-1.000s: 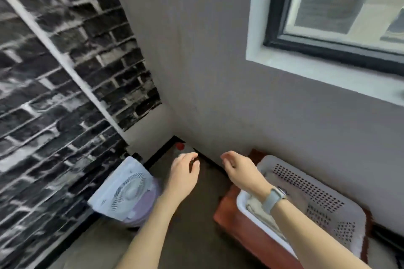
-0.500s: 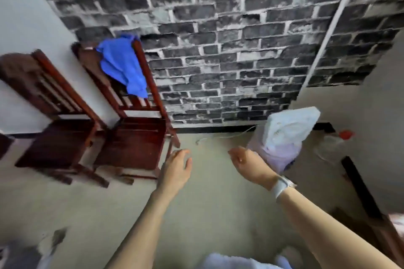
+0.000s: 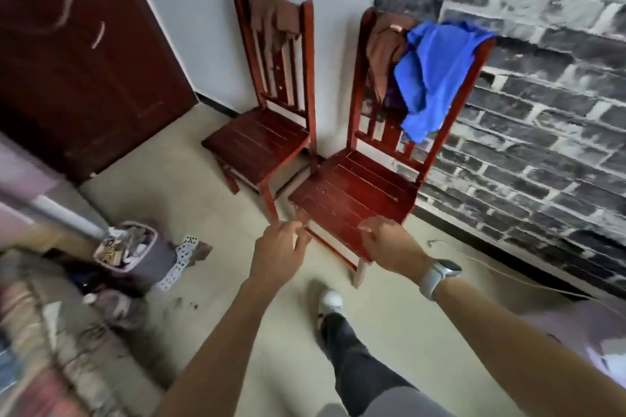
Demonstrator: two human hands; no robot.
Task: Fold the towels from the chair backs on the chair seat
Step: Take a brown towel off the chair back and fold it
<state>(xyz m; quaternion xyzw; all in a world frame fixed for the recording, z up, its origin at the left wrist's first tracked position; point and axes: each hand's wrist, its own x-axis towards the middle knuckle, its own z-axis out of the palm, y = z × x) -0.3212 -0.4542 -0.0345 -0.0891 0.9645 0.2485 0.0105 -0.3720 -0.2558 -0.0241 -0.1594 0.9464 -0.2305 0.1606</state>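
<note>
Pale floor (image 3: pixel 210 200), brick-pattern wall (image 3: pixel 542 118) at right, dark red door (image 3: pixel 78 54) at left. Two red wooden chairs side by side: left chair (image 3: pixel 267 142) against the plain wall, right chair (image 3: pixel 359 193) by the brick wall, both seats bare. Brown towel (image 3: pixel 274 19) draped over left chair back. Second brown towel (image 3: pixel 384 47) and blue towel (image 3: pixel 430 74) draped over right chair back, touching each other. Left hand (image 3: pixel 279 249) in front of right chair's front edge, fingers loosely curled, grasping nothing. Right hand (image 3: pixel 389 244) over the seat's front corner, fingers loosely curled, grasping nothing; watch (image 3: pixel 437 276) on the wrist. Full bin (image 3: pixel 135 250) on floor at left. White shoe (image 3: pixel 330 301) below the hands.
</note>
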